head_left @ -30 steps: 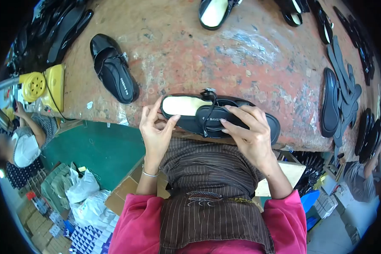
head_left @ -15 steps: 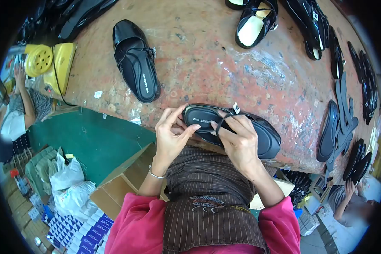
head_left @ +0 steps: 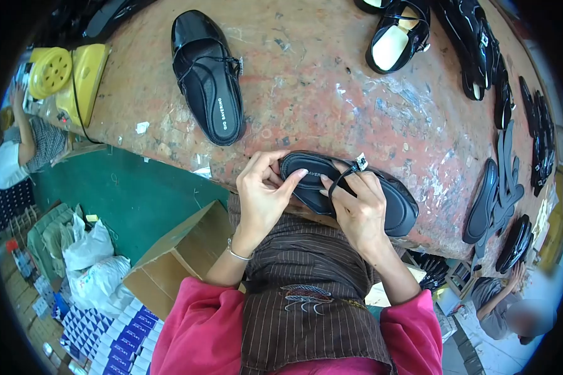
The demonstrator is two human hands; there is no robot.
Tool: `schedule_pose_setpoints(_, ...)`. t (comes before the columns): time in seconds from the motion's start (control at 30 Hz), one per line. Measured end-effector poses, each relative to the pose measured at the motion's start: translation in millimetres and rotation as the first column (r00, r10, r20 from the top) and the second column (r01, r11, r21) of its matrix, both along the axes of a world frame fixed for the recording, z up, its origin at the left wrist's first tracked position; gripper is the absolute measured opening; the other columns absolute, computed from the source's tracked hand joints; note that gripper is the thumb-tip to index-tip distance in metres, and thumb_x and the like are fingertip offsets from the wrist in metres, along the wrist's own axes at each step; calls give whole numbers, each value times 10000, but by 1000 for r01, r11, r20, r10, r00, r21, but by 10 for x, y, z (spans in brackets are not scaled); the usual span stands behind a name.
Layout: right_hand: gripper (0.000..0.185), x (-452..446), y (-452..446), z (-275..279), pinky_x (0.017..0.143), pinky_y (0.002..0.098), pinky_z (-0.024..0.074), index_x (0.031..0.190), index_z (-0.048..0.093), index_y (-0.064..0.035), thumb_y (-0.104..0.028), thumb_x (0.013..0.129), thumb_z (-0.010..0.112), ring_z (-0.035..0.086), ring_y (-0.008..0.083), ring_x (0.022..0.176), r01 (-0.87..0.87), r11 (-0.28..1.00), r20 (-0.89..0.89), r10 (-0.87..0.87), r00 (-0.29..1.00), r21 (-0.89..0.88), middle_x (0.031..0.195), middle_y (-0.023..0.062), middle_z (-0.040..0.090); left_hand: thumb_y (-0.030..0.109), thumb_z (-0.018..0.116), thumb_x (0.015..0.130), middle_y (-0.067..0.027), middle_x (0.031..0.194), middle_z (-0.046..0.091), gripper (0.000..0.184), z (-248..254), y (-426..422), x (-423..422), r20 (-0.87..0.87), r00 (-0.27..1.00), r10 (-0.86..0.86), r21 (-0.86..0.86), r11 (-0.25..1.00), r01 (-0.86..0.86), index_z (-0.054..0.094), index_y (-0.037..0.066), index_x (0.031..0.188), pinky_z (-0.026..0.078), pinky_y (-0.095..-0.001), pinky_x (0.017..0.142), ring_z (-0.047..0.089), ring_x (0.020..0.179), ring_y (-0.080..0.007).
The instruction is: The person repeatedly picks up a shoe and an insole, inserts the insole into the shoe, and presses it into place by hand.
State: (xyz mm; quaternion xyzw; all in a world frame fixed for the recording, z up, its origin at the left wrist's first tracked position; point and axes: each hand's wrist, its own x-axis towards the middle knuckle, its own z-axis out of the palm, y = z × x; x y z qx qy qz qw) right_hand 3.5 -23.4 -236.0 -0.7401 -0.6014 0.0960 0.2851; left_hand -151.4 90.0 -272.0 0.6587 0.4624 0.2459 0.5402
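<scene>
A black shoe point(head_left: 299, 164) with lettering on its insole lies across the table's near edge. My left hand point(head_left: 261, 194) is closed around its heel end, thumb pressed on the insole. My right hand point(head_left: 361, 203) is closed at the middle of the shoe, its fingers hooked around the thin black strap point(head_left: 335, 186), which is lifted in a loop. A shiny ornament point(head_left: 360, 162) sits on the strap above those fingers. Beneath my right hand a matte black sole-shaped part point(head_left: 399, 215) shows; how it joins the shoe is hidden.
Another black shoe point(head_left: 214, 84) lies farther back, left of centre. A light-lined black shoe point(head_left: 394, 44) stands at the back. Black soles point(head_left: 481, 206) and straps lie at right. A yellow device point(head_left: 84, 84) with a cord is at left. Below the table is a cardboard box point(head_left: 175, 262). Two people work nearby.
The strap is pulled up into a wider loop by my right hand, and its ornament has turned. My left thumb has slid farther onto the insole. The view has shifted slightly.
</scene>
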Motion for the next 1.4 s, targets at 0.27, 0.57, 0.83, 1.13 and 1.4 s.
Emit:
schedule_pose_setpoints(0.27, 324, 5, -57, -88, 910, 398, 533, 1081, 737, 8, -37, 761, 744, 654, 289, 1068, -97, 995, 41, 96, 995, 6, 1259, 161, 665, 53, 775, 889, 3, 683, 585, 165, 70, 105, 58, 56, 997, 47, -198, 980, -35, 666, -33, 978, 457, -186, 439, 576, 556, -28)
schedule_pose_setpoints(0.57, 619, 99, 16, -61, 808, 379, 539, 1386, 612, -119, -3, 778, 584, 696, 257, 946, -382, 886, -157, 351, 923, -264, 1112, 119, 695, 30, 686, 954, 9, 657, 588, 74, 12, 141, 97, -84, 996, -41, 125, 991, 52, 647, -30, 936, 412, -206, 408, 540, 539, -8)
schedule_pose_setpoints(0.83, 414, 82, -232, 109, 1136, 411, 402, 1196, 734, -53, -78, 802, 610, 636, 256, 1196, -159, 965, 121, 186, 975, -207, 1348, 151, 648, 58, 662, 970, -35, 671, 639, 117, 40, 193, 96, -162, 983, -88, 115, 988, 107, 618, -25, 901, 477, -228, 391, 602, 512, -54)
schedule_pose_setpoints(1.13, 332, 526, -442, 169, 1156, 507, 351, 1112, 729, -10, -115, 797, 720, 615, 301, 1244, 337, 931, 259, -362, 895, 138, 1205, 195, 692, 86, 629, 991, -68, 632, 644, 161, 197, -236, 34, -224, 957, -184, 76, 976, 205, 567, -8, 876, 446, -267, 379, 619, 474, -113)
schedule_pose_setpoints(1.4, 232, 870, -383, 631, 832, 434, 516, 971, 695, -26, -28, 747, 754, 654, 360, 932, 447, 890, -378, -385, 842, 89, 923, 189, 632, 208, 743, 876, -67, 662, 602, 234, 561, -1117, 230, -410, 797, -443, 564, 564, 603, 629, 75, 721, 496, -392, 564, 632, 638, -279)
